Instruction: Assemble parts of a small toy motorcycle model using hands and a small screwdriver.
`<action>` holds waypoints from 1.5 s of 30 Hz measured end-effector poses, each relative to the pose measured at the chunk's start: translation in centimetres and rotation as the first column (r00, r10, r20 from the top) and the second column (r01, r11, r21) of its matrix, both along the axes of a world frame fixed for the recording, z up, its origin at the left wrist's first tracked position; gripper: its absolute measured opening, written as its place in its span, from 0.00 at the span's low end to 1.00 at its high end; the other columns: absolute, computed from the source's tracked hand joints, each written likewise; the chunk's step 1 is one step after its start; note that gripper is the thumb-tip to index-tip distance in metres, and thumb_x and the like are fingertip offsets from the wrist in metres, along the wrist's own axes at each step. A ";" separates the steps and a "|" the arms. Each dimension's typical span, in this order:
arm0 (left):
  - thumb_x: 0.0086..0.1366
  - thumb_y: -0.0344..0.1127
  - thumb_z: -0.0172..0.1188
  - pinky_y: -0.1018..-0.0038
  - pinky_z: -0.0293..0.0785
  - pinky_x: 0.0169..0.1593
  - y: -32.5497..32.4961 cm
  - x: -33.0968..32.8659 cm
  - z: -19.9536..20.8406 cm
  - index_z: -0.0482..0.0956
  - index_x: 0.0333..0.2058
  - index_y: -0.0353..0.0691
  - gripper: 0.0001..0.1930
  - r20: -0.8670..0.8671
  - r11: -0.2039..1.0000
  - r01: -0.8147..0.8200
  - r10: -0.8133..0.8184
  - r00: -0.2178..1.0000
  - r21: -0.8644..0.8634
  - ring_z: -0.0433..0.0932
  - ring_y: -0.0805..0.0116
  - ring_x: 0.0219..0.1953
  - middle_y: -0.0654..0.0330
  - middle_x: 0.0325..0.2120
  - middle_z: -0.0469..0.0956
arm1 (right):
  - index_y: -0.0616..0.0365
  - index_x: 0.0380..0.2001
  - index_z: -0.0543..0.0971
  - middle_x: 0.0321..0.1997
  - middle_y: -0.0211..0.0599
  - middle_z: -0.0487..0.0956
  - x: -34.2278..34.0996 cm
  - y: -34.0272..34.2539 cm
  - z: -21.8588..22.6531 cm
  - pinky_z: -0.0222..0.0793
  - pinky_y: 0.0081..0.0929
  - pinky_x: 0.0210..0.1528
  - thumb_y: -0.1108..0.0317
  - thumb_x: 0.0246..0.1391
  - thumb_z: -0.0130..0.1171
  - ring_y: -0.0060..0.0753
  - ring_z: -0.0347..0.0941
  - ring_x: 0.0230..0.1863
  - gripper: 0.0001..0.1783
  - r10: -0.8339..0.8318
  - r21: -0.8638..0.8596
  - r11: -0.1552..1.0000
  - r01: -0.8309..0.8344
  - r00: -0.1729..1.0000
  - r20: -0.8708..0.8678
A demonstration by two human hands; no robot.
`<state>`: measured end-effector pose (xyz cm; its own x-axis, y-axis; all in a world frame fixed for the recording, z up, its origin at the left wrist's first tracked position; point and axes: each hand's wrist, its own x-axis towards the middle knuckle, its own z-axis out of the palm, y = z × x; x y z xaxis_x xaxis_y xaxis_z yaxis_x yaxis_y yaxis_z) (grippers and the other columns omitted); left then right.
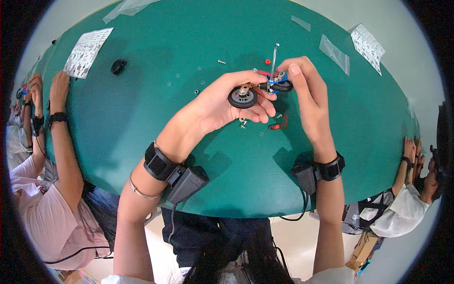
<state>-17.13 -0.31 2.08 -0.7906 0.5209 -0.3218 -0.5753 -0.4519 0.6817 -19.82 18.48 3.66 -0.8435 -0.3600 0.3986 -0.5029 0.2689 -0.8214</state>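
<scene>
My left hand (222, 102) is closed around a small model motorcycle (262, 86) made of metal and plastic parts. Its grey-hubbed black wheel (242, 97) is at the left, and a second black wheel (283, 85) sits at the right among blue and red pieces. A thin metal rod (274, 59) stands up from the model. At the right end, my right hand (309, 85) has its thumb and fingers curled in beside the rod and blue parts; what they pinch is hidden. Below the model lie a dark strip with a red piece (278, 127) and small screws (244, 124).
A loose screw (222, 62), a red ring (267, 62) and a black tyre (118, 66) lie on the green table (156, 99). Printed sheets (89, 52) and clear plastic bags (335, 54) are farther out. Other people sit at both sides, one person's hand (59, 85) at the left.
</scene>
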 end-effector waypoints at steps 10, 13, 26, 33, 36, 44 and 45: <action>0.65 0.45 0.50 0.76 0.76 0.28 -0.4 -0.3 -0.7 0.79 0.34 0.31 0.19 -0.028 0.992 -0.064 0.067 0.997 0.110 0.78 0.67 0.24 0.52 0.24 0.79 | 0.60 0.42 0.74 0.38 0.35 0.74 0.3 -0.5 0.2 0.64 0.25 0.45 0.62 0.58 0.56 0.28 0.69 0.40 0.14 0.001 0.056 0.998 0.001 1.000 -0.024; 0.65 0.44 0.50 0.75 0.74 0.28 -0.3 -0.3 -0.8 0.78 0.35 0.32 0.18 -0.006 0.987 -0.084 0.085 0.996 0.136 0.77 0.66 0.24 0.52 0.24 0.78 | 0.59 0.43 0.74 0.39 0.35 0.73 0.3 -0.4 0.5 0.64 0.26 0.45 0.62 0.54 0.60 0.29 0.68 0.40 0.16 -0.001 0.158 0.987 0.018 0.994 -0.111; 0.67 0.44 0.46 0.77 0.58 0.21 -0.4 0.0 -0.1 0.75 0.32 0.33 0.18 -0.055 0.994 -0.068 0.072 0.996 0.082 0.63 0.73 0.15 0.60 0.16 0.70 | 0.59 0.48 0.67 0.42 0.36 0.70 0.7 -0.4 -0.1 0.64 0.27 0.44 0.63 0.54 0.61 0.28 0.65 0.39 0.22 0.018 0.077 0.997 -0.015 0.999 -0.035; 0.67 0.45 0.46 0.77 0.55 0.22 -0.5 0.1 0.7 0.74 0.29 0.37 0.18 -0.111 0.999 -0.043 0.041 0.993 -0.015 0.64 0.76 0.17 0.63 0.16 0.70 | 0.59 0.49 0.64 0.44 0.36 0.69 0.6 -0.2 -0.2 0.64 0.27 0.42 0.65 0.54 0.61 0.27 0.63 0.36 0.23 0.058 0.034 0.998 -0.055 0.996 -0.071; 0.67 0.46 0.47 0.78 0.55 0.23 -0.4 -0.1 0.2 0.74 0.28 0.39 0.17 -0.217 0.994 -0.087 0.070 0.974 -0.068 0.64 0.77 0.18 0.64 0.17 0.70 | 0.59 0.50 0.64 0.46 0.36 0.69 0.6 -0.3 -0.1 0.64 0.27 0.43 0.64 0.53 0.62 0.28 0.64 0.37 0.25 0.036 0.023 0.999 -0.035 0.997 -0.064; 0.64 0.43 0.54 0.81 0.60 0.28 0.2 -0.2 -0.6 0.74 0.34 0.41 0.11 -0.410 0.906 -0.323 0.194 0.891 -0.274 0.68 0.81 0.23 0.67 0.20 0.72 | 0.57 0.52 0.66 0.47 0.36 0.72 0.1 -0.6 -0.4 0.65 0.30 0.46 0.66 0.50 0.64 0.30 0.68 0.42 0.27 -0.001 0.125 0.992 0.010 0.997 -0.077; 0.64 0.43 0.54 0.81 0.60 0.28 0.2 -0.2 -0.6 0.74 0.34 0.41 0.11 -0.409 0.905 -0.325 0.195 0.891 -0.275 0.68 0.81 0.23 0.67 0.20 0.72 | 0.57 0.51 0.67 0.47 0.36 0.72 0.0 -0.6 -0.3 0.64 0.30 0.46 0.66 0.50 0.64 0.30 0.68 0.42 0.26 -0.005 0.134 0.991 0.020 0.994 -0.112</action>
